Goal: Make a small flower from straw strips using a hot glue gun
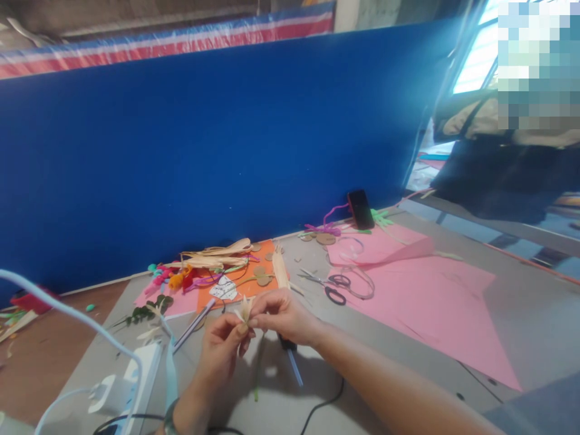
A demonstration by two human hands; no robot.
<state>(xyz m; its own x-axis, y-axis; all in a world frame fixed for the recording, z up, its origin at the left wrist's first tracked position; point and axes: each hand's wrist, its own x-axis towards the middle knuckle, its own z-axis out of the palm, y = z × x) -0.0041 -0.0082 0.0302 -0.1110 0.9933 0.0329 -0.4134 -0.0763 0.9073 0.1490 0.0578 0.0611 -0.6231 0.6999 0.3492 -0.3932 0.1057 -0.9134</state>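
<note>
A small cream-coloured flower-like piece with pointed petals (245,309) is held up above the grey table. Its base is pinched between the thumb and fingers of my left hand (222,344). My right hand (283,314) grips the same piece from the other side, fingertips meeting the left ones. Below them a thin green stem (258,371) shows; whether it joins the piece I cannot tell. Partly hidden under my right hand is a black tool with a translucent stick (294,367) poking out of it. Scissors (333,287) with dark handles lie just beyond.
Pale dried husk strips (217,254) lie on orange paper (267,284) at the back. Pink sheets (435,296) spread to the right, near a phone (361,209). A white power strip (142,374) with cables sits front left. A blue partition (226,145) borders the table; a person stands beyond, right.
</note>
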